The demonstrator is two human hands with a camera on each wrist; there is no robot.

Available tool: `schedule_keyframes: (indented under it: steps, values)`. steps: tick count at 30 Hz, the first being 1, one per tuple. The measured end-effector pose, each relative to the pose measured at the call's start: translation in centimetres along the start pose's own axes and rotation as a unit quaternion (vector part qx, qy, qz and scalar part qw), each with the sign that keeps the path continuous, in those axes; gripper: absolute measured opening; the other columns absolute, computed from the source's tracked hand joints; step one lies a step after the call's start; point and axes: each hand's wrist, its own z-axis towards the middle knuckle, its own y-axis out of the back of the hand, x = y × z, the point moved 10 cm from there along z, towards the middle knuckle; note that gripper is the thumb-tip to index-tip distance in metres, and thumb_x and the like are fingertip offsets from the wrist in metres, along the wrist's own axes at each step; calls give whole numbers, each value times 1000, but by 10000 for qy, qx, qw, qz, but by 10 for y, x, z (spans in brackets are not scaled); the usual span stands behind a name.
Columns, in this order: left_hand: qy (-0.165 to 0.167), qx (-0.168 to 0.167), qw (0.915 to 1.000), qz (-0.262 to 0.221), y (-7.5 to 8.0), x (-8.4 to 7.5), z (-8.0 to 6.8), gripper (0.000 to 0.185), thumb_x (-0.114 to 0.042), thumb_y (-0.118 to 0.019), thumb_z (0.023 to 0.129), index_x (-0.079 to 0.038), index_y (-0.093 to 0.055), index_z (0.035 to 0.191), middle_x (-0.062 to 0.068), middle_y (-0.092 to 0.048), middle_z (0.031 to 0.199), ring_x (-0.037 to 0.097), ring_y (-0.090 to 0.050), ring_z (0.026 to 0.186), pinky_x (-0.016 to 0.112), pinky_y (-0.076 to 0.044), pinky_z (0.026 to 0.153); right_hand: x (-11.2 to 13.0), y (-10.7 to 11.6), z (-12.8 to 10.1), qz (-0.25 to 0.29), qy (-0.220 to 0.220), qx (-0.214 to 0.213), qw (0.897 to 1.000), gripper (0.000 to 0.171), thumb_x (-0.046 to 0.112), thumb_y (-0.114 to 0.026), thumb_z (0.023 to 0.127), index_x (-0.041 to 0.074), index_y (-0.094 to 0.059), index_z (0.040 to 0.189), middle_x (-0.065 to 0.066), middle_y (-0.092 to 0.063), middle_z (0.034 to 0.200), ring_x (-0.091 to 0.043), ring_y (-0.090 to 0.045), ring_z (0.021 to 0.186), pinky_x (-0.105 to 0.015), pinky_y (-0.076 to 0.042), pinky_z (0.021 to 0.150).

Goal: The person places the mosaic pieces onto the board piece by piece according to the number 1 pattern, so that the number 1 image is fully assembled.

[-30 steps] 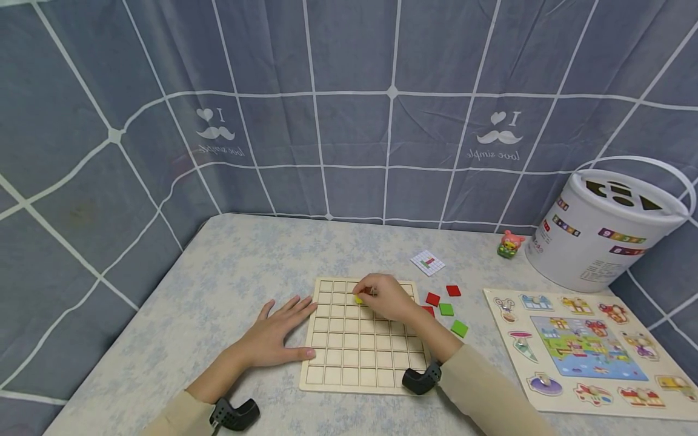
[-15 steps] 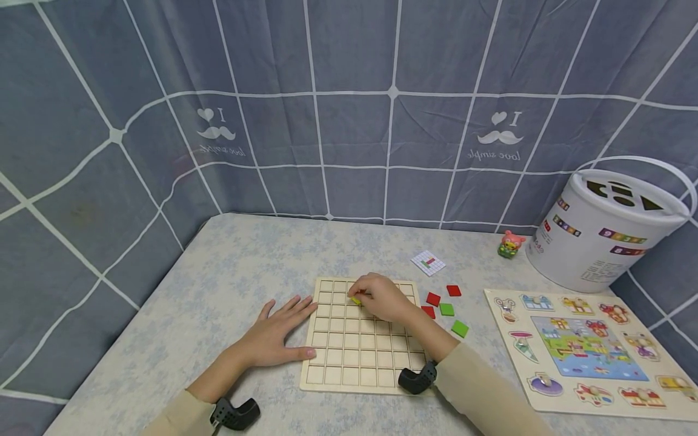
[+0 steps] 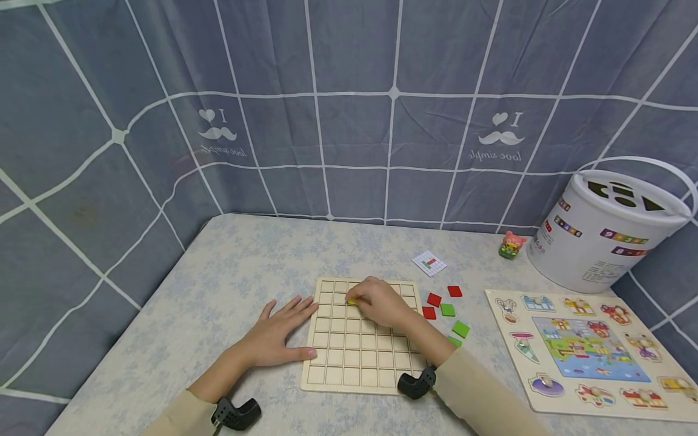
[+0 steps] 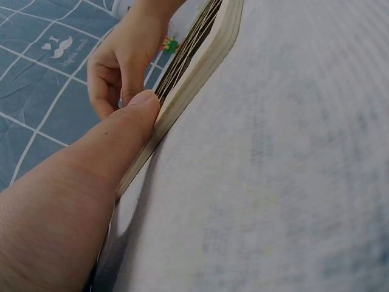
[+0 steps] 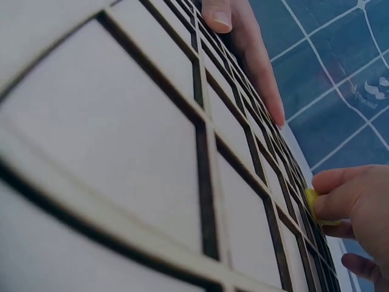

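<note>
A wooden grid board (image 3: 337, 358) with square cells lies flat on the table. My right hand (image 3: 383, 304) is over its far part and pinches a small yellow square tile (image 3: 351, 302) between thumb and fingertips. In the right wrist view that yellow tile (image 5: 312, 204) looks tilted against the grid. On the board's left side, my left hand (image 3: 277, 336) lies spread on the table, its thumb and fingertips touching the edge. The left wrist view shows the left thumb (image 4: 130, 131) pressed on the board's rim. My right hand and forearm hide some cells.
Loose red tiles (image 3: 434, 300) and green tiles (image 3: 460, 329) lie right of the board. Behind them is a pattern card (image 3: 429, 263). Farther right are a picture puzzle board (image 3: 518, 303), a small pink-topped figure (image 3: 511, 245) and a white bucket (image 3: 594, 248).
My right hand has shifted slightly left with the yellow tile, which sits lower against the grid. Another green tile now shows beside the right forearm. My left hand stays in place.
</note>
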Motion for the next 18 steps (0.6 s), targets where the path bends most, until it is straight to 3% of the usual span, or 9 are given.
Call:
schedule_keyframes:
  steps: [4, 18]
  values:
    - [-7, -8, 10000, -10, 0, -1, 0, 89, -63, -62, 85, -16, -33, 154, 5, -27, 159, 32, -19, 146, 68, -2, 109, 0, -3, -2, -68, 68, 4, 10000, 20, 5, -61, 95, 12, -74, 109, 1, -70, 106, -17, -59, 102, -35, -50, 83]
    - [15, 6, 10000, -50, 0, 1, -1, 89, -64, -62, 84, -19, -31, 155, 2, -26, 159, 29, -18, 147, 65, -1, 110, 0, -4, -7, 134, 16, 51, 9999, 27, 6, -61, 96, 9, -69, 121, -6, -66, 122, -24, -59, 116, -42, -48, 96]
